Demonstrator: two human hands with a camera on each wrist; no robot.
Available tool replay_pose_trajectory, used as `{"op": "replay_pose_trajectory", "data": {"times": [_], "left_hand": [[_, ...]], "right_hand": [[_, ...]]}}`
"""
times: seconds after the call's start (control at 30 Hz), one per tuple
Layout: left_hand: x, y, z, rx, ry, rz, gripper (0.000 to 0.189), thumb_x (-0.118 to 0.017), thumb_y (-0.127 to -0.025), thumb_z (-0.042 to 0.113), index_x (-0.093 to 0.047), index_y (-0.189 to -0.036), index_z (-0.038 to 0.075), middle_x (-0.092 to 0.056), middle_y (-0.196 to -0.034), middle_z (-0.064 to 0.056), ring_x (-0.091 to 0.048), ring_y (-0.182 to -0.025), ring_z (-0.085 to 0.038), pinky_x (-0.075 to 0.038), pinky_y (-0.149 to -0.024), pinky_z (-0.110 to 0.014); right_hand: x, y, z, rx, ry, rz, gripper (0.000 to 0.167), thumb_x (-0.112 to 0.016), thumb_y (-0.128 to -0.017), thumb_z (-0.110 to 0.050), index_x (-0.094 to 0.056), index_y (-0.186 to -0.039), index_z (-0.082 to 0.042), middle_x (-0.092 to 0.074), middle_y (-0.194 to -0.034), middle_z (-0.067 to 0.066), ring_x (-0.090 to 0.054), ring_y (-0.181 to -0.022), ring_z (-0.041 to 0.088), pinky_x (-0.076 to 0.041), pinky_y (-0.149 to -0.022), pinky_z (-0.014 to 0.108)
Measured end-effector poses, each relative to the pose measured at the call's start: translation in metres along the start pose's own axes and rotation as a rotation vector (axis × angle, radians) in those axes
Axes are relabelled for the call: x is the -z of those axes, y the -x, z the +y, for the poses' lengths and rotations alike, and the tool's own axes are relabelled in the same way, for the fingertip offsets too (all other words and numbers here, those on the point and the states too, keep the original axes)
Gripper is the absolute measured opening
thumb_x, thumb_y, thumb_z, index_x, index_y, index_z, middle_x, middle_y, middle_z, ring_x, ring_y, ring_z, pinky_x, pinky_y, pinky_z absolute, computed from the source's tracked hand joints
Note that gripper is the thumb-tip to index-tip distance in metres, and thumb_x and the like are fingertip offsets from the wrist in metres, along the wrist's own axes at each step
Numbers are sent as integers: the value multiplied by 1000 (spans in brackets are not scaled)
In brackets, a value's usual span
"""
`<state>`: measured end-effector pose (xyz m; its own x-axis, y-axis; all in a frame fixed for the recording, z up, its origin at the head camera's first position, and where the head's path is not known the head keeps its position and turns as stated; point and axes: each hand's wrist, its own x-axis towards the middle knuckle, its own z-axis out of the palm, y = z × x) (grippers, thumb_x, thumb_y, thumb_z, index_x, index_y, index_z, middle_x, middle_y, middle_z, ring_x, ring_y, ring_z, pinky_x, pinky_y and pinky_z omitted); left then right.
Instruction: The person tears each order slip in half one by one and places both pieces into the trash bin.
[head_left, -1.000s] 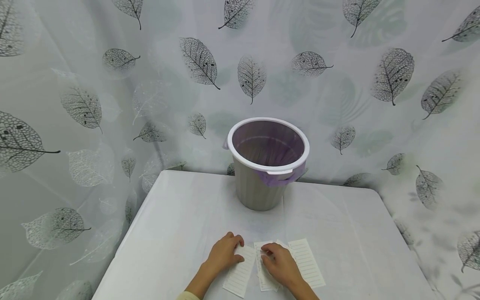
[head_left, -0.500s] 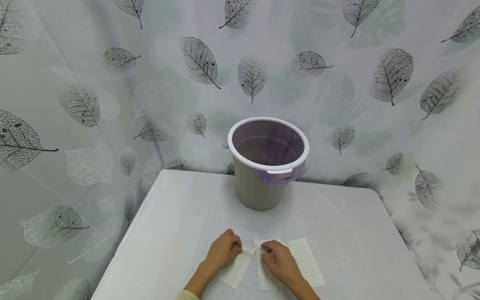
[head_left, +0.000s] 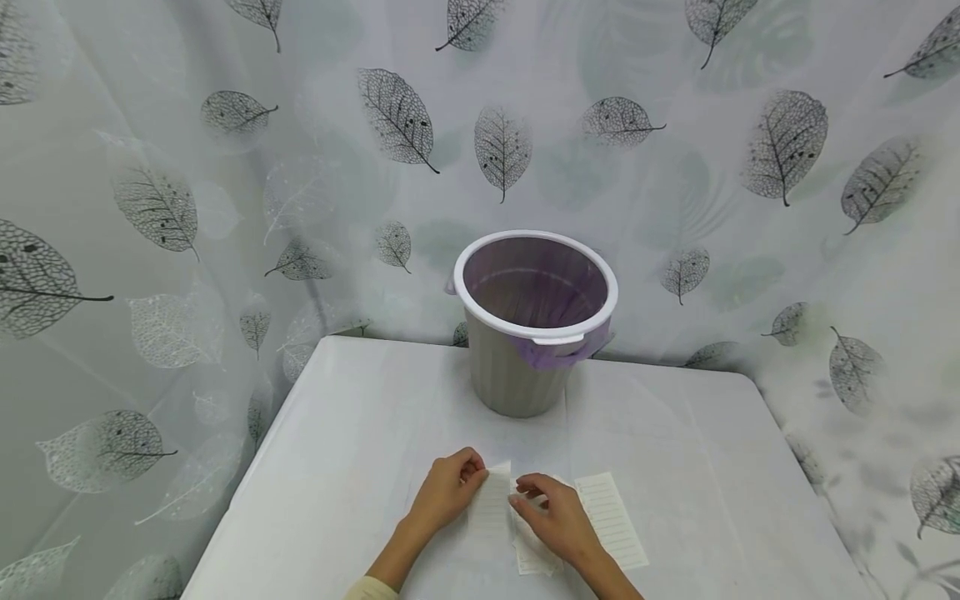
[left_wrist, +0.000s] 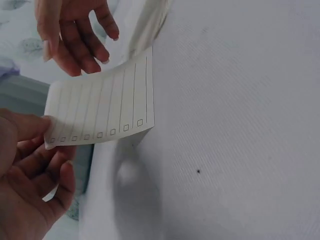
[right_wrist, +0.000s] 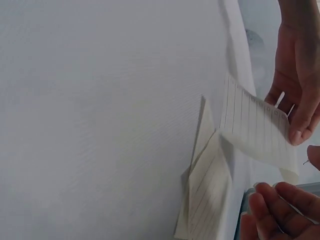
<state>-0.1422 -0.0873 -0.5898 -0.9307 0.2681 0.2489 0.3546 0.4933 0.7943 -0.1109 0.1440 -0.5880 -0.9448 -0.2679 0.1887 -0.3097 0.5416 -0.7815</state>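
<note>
My left hand [head_left: 448,490] pinches the corner of a lined paper sheet [head_left: 489,507] between thumb and fingers. A row of small checkboxes runs along one edge of this sheet [left_wrist: 97,107], which bends and is raised at the held end. My right hand [head_left: 557,518] hovers beside it, fingers loosely bent and holding nothing; its fingertips are close to the sheet's other far corner. Beneath the right hand lie more lined sheets [head_left: 531,554], overlapping and partly hidden by it. Another lined sheet [head_left: 613,521] lies flat just right of that hand.
A grey-brown bin [head_left: 517,375] with a white rim and purple handles stands at the back middle of the table. The table wears a white cloth [head_left: 360,417]. Behind and on both sides hangs a leaf-print curtain [head_left: 322,167].
My left hand has lifted the left sheet off the tablecloth by its far corner, turned it straighter and brought it rightwards. The right hand has barely moved, its thumb shifting slightly left.
</note>
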Motion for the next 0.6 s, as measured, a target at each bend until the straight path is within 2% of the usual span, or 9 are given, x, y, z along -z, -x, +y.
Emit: {"op": "replay_pose_trajectory", "data": {"times": [0.07, 0.23, 0.33, 0.6], "left_hand": [[1, -1, 5, -4, 43, 12, 9, -74, -98, 10, -67, -93, 13, -65, -81, 11, -59, -70, -3, -53, -64, -24], [2, -2, 15, 8, 114, 19, 7, -72, -100, 11, -68, -95, 12, -66, -82, 9, -61, -71, -4, -54, -65, -24], [2, -2, 19, 30, 137, 14, 6, -72, -100, 12, -68, -96, 12, -66, -83, 10, -61, -72, -5, -54, -66, -24], [1, -2, 22, 56, 219, 25, 5, -72, -101, 13, -68, -98, 10, -69, -86, 7, -64, -72, -6, -53, -65, -24]], "right_hand": [[0, -2, -2, -9, -38, 7, 26, -74, -100, -31, -75, -112, -9, -74, -100, -4, -69, -89, 13, -57, -72, 31], [2, -5, -7, -37, -130, 57, 7, -74, -100, -19, -76, -100, -13, -72, -89, -10, -69, -84, 12, -57, -70, 29], [4, -6, -10, -47, -160, 79, 6, -73, -100, -16, -76, -94, -16, -71, -87, -10, -68, -83, 11, -57, -69, 29], [7, -5, -15, -26, -232, 44, 2, -71, -100, -10, -73, -99, -10, -71, -92, -4, -67, -84, 12, -55, -68, 29]]}}
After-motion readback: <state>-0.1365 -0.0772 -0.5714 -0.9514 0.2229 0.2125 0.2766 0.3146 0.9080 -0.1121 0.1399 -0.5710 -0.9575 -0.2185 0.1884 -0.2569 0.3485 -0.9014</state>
